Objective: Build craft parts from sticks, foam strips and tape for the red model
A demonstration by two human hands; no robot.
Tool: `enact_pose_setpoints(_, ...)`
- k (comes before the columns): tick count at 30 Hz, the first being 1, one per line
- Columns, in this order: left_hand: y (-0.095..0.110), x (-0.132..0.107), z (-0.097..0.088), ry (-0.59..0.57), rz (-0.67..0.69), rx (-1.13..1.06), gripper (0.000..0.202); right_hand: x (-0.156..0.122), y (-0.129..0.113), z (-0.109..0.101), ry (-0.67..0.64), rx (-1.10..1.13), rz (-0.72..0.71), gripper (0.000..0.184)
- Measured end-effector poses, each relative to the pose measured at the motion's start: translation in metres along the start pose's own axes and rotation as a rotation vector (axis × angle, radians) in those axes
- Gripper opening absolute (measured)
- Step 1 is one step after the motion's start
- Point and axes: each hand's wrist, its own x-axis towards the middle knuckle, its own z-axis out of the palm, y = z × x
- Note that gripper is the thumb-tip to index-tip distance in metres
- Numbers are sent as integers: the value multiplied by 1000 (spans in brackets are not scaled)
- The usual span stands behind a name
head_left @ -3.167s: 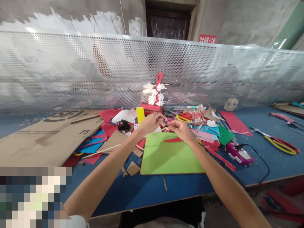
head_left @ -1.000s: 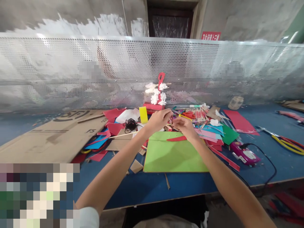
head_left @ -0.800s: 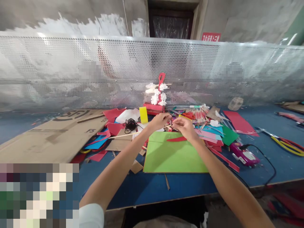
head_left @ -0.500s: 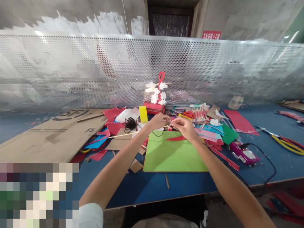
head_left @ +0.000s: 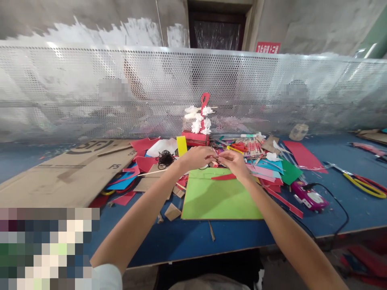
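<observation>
My left hand point(head_left: 195, 156) and my right hand point(head_left: 232, 161) meet above the far edge of a green sheet point(head_left: 219, 197) on the blue table point(head_left: 187, 237). Both pinch a small piece with thin wooden sticks between their fingertips; the piece itself is too small to name. A red paper sliver point(head_left: 224, 176) lies on the green sheet just below my right hand. Behind the hands stands a red model with white paper flowers point(head_left: 199, 121). A tangle of black thread point(head_left: 165, 158) lies left of my left hand.
Large cardboard sheets point(head_left: 60, 171) cover the left of the table. Coloured paper scraps, sticks and pens point(head_left: 256, 155) pile up to the right. A pink glue gun point(head_left: 308, 197) with a black cord and yellow-handled scissors point(head_left: 363, 184) lie farther right. A perforated metal screen point(head_left: 121, 88) closes the back.
The hands have stayed together at the far edge of the green sheet, working the small piece. A black thread loop seen below the left hand half a second ago no longer shows.
</observation>
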Motion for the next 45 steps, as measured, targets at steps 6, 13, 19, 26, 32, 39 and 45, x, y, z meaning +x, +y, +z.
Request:
enact_pose_setpoints(6, -1, 2, 1, 32, 3, 5, 32, 0, -4, -3, -23, 7, 22, 22)
enact_pose_setpoints(13, 0, 2, -3, 38, 92, 2, 30, 1, -6, -4, -32, -15, 18, 25)
enact_pose_setpoints(19, 6, 3, -7, 1, 127, 40, 28, 2, -7, -4, -51, -93, 4, 22)
enact_pose_setpoints(26, 9, 6, -7, 73, 80, 98, 24, 2, -4, -6, -116, -121, -12, 19)
enact_pose_setpoints(32, 7, 9, 2, 233, 19, 49, 27, 3, -7, -4, -68, 4, 11, 24)
enact_pose_setpoints(39, 0, 16, 17, 243, -109, -202, 20, 1, -17, -5, -76, -69, -49, 23)
enact_pose_setpoints(45, -2, 19, 23, 167, -119, -592, 17, 1, -16, -5, -35, -89, -48, 21)
